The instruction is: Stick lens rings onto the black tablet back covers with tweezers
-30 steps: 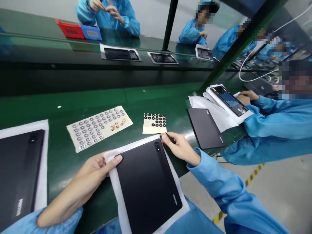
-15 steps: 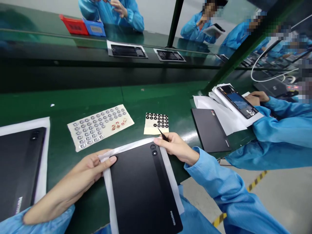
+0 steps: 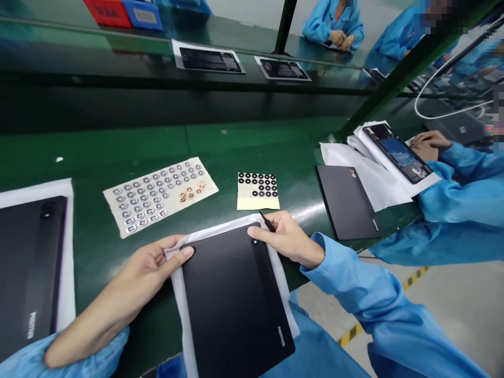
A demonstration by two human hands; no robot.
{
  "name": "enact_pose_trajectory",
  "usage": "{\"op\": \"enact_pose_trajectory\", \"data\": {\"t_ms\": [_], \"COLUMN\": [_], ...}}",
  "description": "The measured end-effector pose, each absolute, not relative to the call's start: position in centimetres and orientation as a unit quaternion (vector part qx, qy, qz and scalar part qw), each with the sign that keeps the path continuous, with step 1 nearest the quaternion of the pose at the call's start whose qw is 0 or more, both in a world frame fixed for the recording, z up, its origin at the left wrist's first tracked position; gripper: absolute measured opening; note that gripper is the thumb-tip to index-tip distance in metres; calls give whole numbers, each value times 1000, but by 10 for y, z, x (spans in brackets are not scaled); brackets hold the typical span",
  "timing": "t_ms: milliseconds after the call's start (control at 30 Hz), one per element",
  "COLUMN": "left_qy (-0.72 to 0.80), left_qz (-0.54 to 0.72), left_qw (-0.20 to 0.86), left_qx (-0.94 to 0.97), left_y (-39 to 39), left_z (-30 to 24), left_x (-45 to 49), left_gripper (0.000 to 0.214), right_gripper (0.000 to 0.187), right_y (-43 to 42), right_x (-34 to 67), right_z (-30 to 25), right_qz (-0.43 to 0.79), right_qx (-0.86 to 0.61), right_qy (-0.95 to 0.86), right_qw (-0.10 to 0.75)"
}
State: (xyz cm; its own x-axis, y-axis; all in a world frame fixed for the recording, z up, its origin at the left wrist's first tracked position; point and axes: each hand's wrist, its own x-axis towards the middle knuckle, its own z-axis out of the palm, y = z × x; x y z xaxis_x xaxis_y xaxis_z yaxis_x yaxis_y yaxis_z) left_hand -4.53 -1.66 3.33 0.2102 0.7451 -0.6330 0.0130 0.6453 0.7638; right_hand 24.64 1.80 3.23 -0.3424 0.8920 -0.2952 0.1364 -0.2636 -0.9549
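A black tablet back cover (image 3: pixel 236 299) lies face down on a white foam sheet (image 3: pixel 178 294) at the green bench's near edge. My left hand (image 3: pixel 155 262) grips the cover's top left corner together with the sheet, thumb on the black surface. My right hand (image 3: pixel 289 239) is closed on thin black tweezers (image 3: pixel 266 221), its index finger pressing on the camera area at the cover's top right corner. Just beyond lie a yellow card of black rings (image 3: pixel 258 190) and a sheet of small lens parts (image 3: pixel 159 194).
Another black cover on white foam (image 3: pixel 27 268) lies at the left. A third cover (image 3: pixel 348 202) sits to the right beside a co-worker's blue sleeve (image 3: pixel 457 210), whose hands rest on an open tablet (image 3: pixel 397 152). Trays (image 3: pixel 208 58) line the far conveyor.
My right index finger slid onto the camera lenses, now covering the upper one. The view tilted downward a little; my left hand kept its grip on the corner.
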Motion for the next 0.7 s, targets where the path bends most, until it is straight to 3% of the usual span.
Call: {"op": "enact_pose_trajectory", "data": {"t_ms": [367, 567, 700], "left_qy": [572, 516, 628], "left_qz": [290, 319, 332], "left_qw": [672, 678, 574], "left_qx": [371, 415, 407], "left_y": [-18, -85, -100], "left_z": [36, 45, 60], "left_x": [-43, -18, -62], "left_gripper": [52, 46, 45], "right_gripper": [35, 41, 41], "right_y": [6, -2, -4], "right_x": [254, 252, 270], "right_z": [31, 35, 47], "right_qz": [610, 586, 562], "right_qx": [-446, -456, -491], "right_qy": [-576, -584, -586], "right_qw": [311, 327, 315]}}
